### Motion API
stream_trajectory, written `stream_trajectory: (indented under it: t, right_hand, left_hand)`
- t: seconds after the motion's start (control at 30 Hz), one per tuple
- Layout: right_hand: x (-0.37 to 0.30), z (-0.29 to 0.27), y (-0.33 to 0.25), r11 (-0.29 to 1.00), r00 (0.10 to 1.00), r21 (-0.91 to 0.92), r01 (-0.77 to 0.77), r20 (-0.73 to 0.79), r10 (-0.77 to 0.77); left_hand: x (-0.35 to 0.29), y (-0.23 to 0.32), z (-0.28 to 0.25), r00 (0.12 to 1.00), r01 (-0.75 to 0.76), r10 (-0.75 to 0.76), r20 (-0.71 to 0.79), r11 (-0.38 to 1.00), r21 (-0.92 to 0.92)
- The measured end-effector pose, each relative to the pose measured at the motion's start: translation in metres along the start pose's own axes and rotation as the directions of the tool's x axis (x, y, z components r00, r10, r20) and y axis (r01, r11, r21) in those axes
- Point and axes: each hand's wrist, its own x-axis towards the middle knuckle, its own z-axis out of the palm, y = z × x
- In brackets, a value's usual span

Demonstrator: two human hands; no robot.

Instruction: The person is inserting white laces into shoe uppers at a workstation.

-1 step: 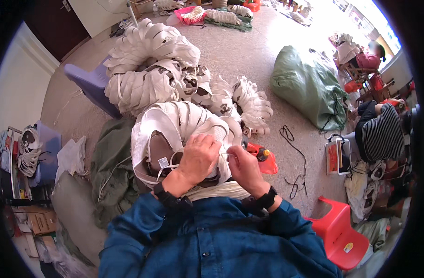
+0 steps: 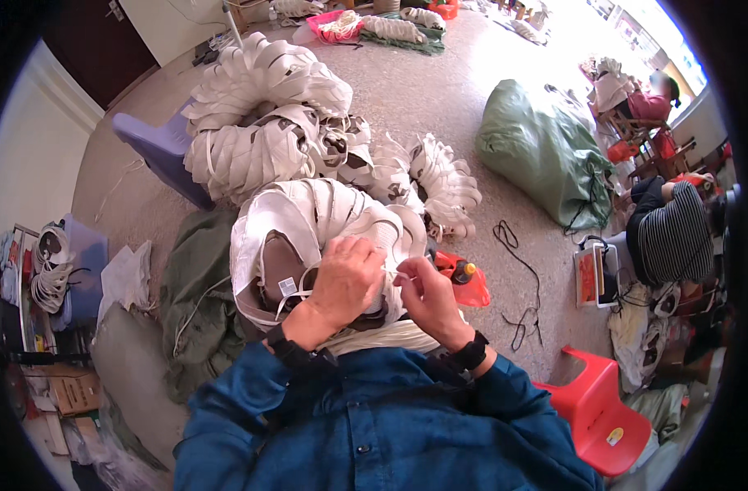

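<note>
In my lap lies a row of nested off-white shoe uppers [image 2: 329, 204], the nearest showing a brown lining and a small white tag. My left hand [image 2: 348, 274] rests on top of the uppers, its fingers curled down; whatever the fingertips grip is hidden. Just to its right, my right hand [image 2: 429, 296] pinches a thin white shoelace [image 2: 397, 277] between thumb and curved fingers. A bundle of pale laces [image 2: 382, 337] lies across my lap below both hands.
More bundled uppers [image 2: 263, 151] are heaped on a purple chair [image 2: 157, 139]. Right of my hands sits a red container [image 2: 472, 290] with a dark bottle. A green sack [image 2: 537, 155], a black cord [image 2: 517, 270] and a red stool [image 2: 595, 409] are farther right. Other people sit there.
My right hand has shifted slightly left and its fingers have loosened a little. My left hand has moved slightly left over the uppers.
</note>
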Motion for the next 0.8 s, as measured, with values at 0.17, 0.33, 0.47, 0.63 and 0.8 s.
stream_trajectory:
  t: [0.17, 0.33, 0.47, 0.63, 0.8]
  right_hand:
    - [-0.004, -0.008, 0.008, 0.577, 0.86, 0.638, -0.509, 0.349, 0.373]
    - [0.002, -0.009, 0.013, 0.736, 0.855, 0.44, -0.514, 0.329, 0.401]
    - [0.011, -0.011, 0.012, 0.952, 0.929, 0.072, -0.297, 0.25, 0.271]
    - [0.014, 0.005, -0.004, 0.968, 0.994, -0.25, -0.026, 0.1, 0.053]
    - [0.019, 0.002, -0.001, 0.97, 0.99, -0.237, -0.051, 0.116, 0.08]
  left_hand:
    - [-0.014, 0.001, -0.019, 0.999, 0.036, -0.037, 0.019, 0.999, 0.024]
    - [-0.015, 0.0, -0.013, 0.997, 0.062, -0.065, 0.041, 0.996, 0.06]
    - [-0.007, -0.008, -0.005, 0.994, 0.0, -0.018, 0.105, 0.986, 0.168]
    - [0.004, -0.004, -0.009, 0.994, 0.014, -0.022, 0.107, 0.997, 0.08]
    - [-0.03, -0.006, -0.038, 0.982, 0.184, -0.162, 0.097, 0.934, -0.307]
